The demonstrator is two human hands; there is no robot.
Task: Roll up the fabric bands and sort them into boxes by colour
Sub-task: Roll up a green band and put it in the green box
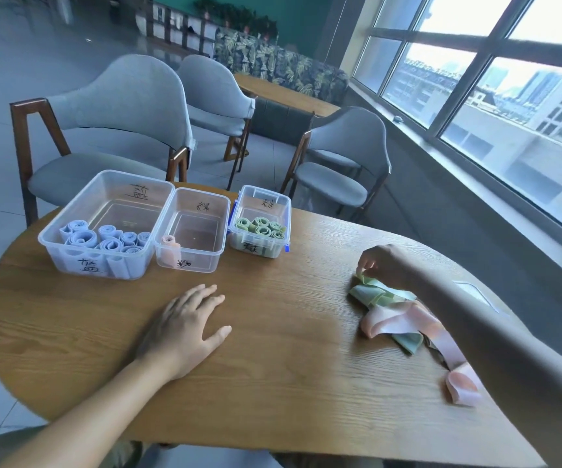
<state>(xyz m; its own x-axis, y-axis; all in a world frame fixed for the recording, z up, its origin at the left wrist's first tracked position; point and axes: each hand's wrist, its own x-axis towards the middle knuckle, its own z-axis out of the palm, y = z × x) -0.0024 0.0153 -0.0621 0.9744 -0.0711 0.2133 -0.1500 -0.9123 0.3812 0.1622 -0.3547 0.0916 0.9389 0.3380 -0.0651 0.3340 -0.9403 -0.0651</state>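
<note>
Three clear plastic boxes stand at the table's far edge. The large left box holds several blue rolls. One pink roll leans in the middle box. The small right box holds several green rolls. Loose green bands and pink bands lie tangled on the right. My right hand pinches the end of a green band at the top of that pile. My left hand rests flat on the wood, fingers spread, holding nothing.
The round wooden table has its curved front edge near me. Three grey chairs stand behind it. A window wall runs along the right. Another table is further back.
</note>
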